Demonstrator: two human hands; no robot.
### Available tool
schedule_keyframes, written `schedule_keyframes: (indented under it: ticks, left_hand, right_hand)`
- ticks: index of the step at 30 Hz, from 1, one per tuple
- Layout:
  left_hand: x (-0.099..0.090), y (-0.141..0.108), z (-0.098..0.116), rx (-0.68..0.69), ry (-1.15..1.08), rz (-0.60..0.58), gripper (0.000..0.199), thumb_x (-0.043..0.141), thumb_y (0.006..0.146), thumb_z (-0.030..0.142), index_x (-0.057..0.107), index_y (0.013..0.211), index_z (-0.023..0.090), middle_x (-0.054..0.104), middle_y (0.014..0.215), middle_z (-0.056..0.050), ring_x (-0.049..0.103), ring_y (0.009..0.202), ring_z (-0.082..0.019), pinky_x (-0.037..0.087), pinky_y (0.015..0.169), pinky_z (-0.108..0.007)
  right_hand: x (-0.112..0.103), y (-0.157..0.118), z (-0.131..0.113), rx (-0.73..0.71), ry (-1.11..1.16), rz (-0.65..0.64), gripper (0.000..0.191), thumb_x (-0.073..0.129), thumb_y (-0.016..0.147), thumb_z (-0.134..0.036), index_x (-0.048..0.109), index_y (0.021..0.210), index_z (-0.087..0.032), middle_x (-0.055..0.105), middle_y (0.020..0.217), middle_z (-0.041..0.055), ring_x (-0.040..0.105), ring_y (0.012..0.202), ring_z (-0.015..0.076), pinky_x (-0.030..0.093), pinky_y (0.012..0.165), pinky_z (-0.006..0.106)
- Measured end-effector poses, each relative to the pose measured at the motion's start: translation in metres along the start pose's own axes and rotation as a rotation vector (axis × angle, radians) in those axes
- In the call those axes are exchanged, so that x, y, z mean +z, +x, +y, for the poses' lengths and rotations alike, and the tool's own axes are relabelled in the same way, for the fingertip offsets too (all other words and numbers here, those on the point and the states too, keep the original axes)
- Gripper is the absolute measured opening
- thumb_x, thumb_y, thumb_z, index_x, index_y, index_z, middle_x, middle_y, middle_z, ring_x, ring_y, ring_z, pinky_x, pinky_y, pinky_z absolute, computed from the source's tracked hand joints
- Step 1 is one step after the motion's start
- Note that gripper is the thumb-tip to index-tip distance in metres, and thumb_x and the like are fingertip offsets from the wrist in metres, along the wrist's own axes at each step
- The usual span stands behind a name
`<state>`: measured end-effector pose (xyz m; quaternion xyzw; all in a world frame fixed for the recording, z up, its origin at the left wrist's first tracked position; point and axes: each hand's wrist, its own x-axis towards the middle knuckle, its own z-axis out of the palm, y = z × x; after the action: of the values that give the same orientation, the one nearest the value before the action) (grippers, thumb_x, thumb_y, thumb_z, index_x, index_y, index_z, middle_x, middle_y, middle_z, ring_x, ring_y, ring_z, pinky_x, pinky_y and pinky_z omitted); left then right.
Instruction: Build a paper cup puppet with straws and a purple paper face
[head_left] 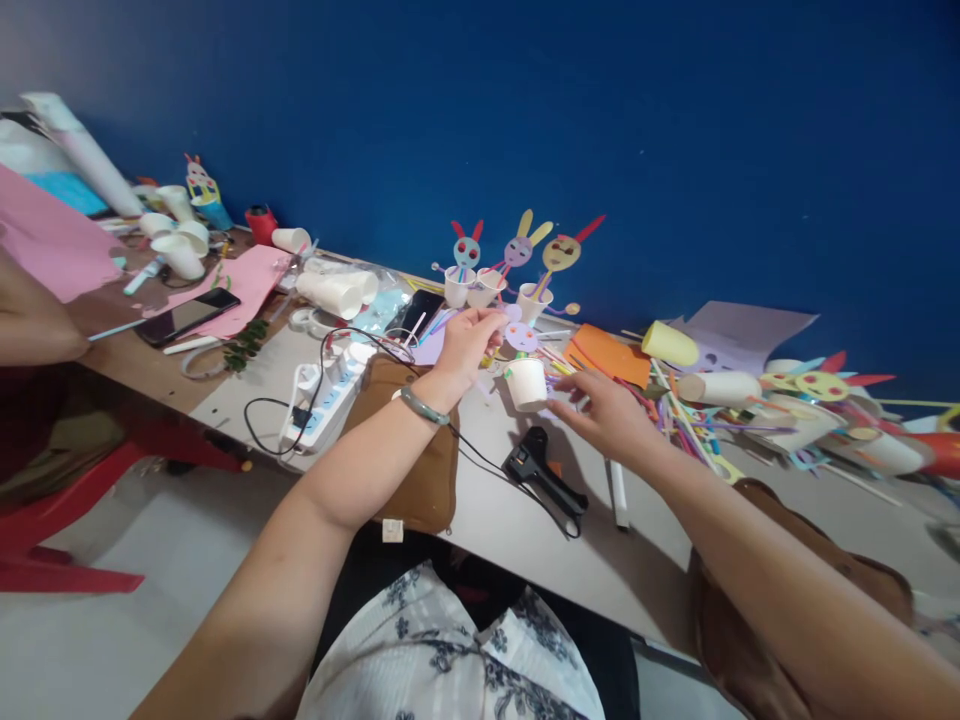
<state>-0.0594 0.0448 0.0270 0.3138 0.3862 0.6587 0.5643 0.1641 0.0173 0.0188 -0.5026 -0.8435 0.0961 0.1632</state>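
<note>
A white paper cup (pixel 527 385) with a small green mark stands upright between my hands, with a purple paper face (pixel 521 338) rising from it. My left hand (pixel 471 348), a bracelet at its wrist, is pinched at a small purple paper piece (pixel 512 313) by the top of the face. Beside the cup's right side is my right hand (pixel 609 412), fingers stretched out and apart; whether they touch the cup or the purple strip there, I cannot tell. Below the cup lies a black glue gun (pixel 546 474) on the table.
Three finished-looking cup figures (pixel 489 288) stand by the blue wall. A white power strip (pixel 330 395) with cables and a brown pouch (pixel 405 445) lie left. Orange paper (pixel 609 355), sticks and more cup figures (pixel 817 400) crowd the right. Another person's arm (pixel 34 315) shows far left.
</note>
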Motion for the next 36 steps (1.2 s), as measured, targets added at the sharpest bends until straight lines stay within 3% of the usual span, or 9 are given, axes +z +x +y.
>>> schedule_keyframes:
  ticks: [4, 8, 11, 16, 21, 24, 28, 32, 36]
  left_hand:
    - [0.000, 0.000, -0.002, -0.049, 0.040, -0.065, 0.011, 0.068, 0.078, 0.016, 0.060, 0.071, 0.015, 0.053, 0.049, 0.006, 0.045, 0.044, -0.004, 0.028, 0.048, -0.018]
    - [0.001, -0.002, -0.005, -0.069, 0.062, -0.119, 0.016, 0.075, 0.074, 0.021, 0.062, 0.070, 0.014, 0.054, 0.050, 0.005, 0.046, 0.045, -0.004, 0.029, 0.048, -0.019]
    - [0.001, -0.003, -0.006, -0.078, 0.069, -0.165, 0.015, 0.076, 0.072, 0.020, 0.062, 0.069, 0.014, 0.055, 0.052, 0.005, 0.046, 0.045, -0.004, 0.030, 0.048, -0.019]
    - [0.000, -0.003, -0.003, -0.102, 0.116, -0.236, 0.013, 0.075, 0.071, 0.020, 0.063, 0.069, 0.014, 0.057, 0.053, 0.004, 0.048, 0.048, -0.004, 0.030, 0.049, -0.019]
    - [0.000, -0.005, -0.003, -0.027, 0.223, -0.314, 0.016, 0.077, 0.070, 0.026, 0.067, 0.071, 0.014, 0.059, 0.058, 0.004, 0.048, 0.052, -0.005, 0.034, 0.051, -0.020]
    - [0.001, -0.010, -0.003, 0.154, 0.294, -0.300, 0.015, 0.075, 0.073, 0.029, 0.069, 0.076, 0.016, 0.060, 0.061, 0.004, 0.049, 0.054, -0.006, 0.037, 0.054, -0.021]
    - [0.000, -0.024, -0.001, 0.574, 0.524, -0.191, 0.014, 0.070, 0.084, 0.033, 0.072, 0.084, 0.019, 0.069, 0.076, -0.002, 0.056, 0.064, -0.010, 0.046, 0.064, -0.025]
    - [-0.009, -0.032, -0.001, 0.977, 0.832, -0.337, 0.015, 0.067, 0.090, 0.033, 0.077, 0.097, 0.024, 0.071, 0.078, -0.004, 0.062, 0.071, -0.015, 0.050, 0.074, -0.029]
    - [-0.015, -0.033, -0.001, 1.228, 1.030, -0.408, 0.018, 0.063, 0.094, 0.034, 0.077, 0.103, 0.027, 0.070, 0.074, -0.004, 0.063, 0.070, -0.016, 0.051, 0.070, -0.030]
  right_hand:
    - [0.013, 0.048, 0.009, -0.035, 0.064, 0.074, 0.030, 0.065, 0.084, -0.043, 0.071, 0.101, -0.019, 0.069, 0.108, 0.0136, 0.065, 0.085, 0.0255, 0.051, 0.080, 0.040]
    - [0.026, 0.065, 0.011, 0.070, 0.164, 0.043, 0.025, 0.070, 0.078, -0.041, 0.071, 0.091, -0.020, 0.069, 0.089, 0.0074, 0.061, 0.075, 0.0211, 0.047, 0.071, 0.035]
    - [0.031, 0.067, 0.013, 0.181, 0.308, 0.041, 0.023, 0.073, 0.074, -0.041, 0.066, 0.078, -0.020, 0.064, 0.070, 0.0009, 0.056, 0.066, 0.0169, 0.043, 0.063, 0.030]
    - [0.023, 0.059, 0.021, 0.245, 0.609, 0.001, 0.041, 0.079, 0.067, -0.055, 0.057, 0.069, -0.020, 0.060, 0.061, -0.0015, 0.051, 0.058, 0.0134, 0.039, 0.055, 0.027]
    - [0.003, 0.037, 0.011, 0.166, 0.609, 0.280, 0.041, 0.078, 0.073, -0.056, 0.056, 0.069, -0.021, 0.056, 0.061, -0.0019, 0.046, 0.056, 0.0125, 0.038, 0.055, 0.029]
    - [-0.001, 0.024, 0.000, 0.141, 0.545, 0.460, 0.035, 0.076, 0.079, -0.052, 0.058, 0.074, -0.022, 0.057, 0.064, -0.0013, 0.047, 0.056, 0.0127, 0.039, 0.055, 0.029]
    - [0.003, 0.014, -0.006, 0.105, 0.523, 0.594, 0.027, 0.073, 0.083, -0.046, 0.058, 0.082, -0.023, 0.060, 0.069, -0.0002, 0.052, 0.057, 0.0149, 0.043, 0.058, 0.031]
    - [0.003, 0.009, -0.011, 0.055, 0.619, 0.580, 0.014, 0.064, 0.088, -0.036, 0.056, 0.086, -0.025, 0.063, 0.077, 0.0022, 0.061, 0.062, 0.0186, 0.048, 0.061, 0.035]
    - [-0.008, 0.004, -0.022, 0.003, 0.623, 0.494, 0.011, 0.061, 0.084, -0.027, 0.061, 0.074, -0.025, 0.066, 0.081, 0.0053, 0.063, 0.075, 0.0216, 0.052, 0.071, 0.037]
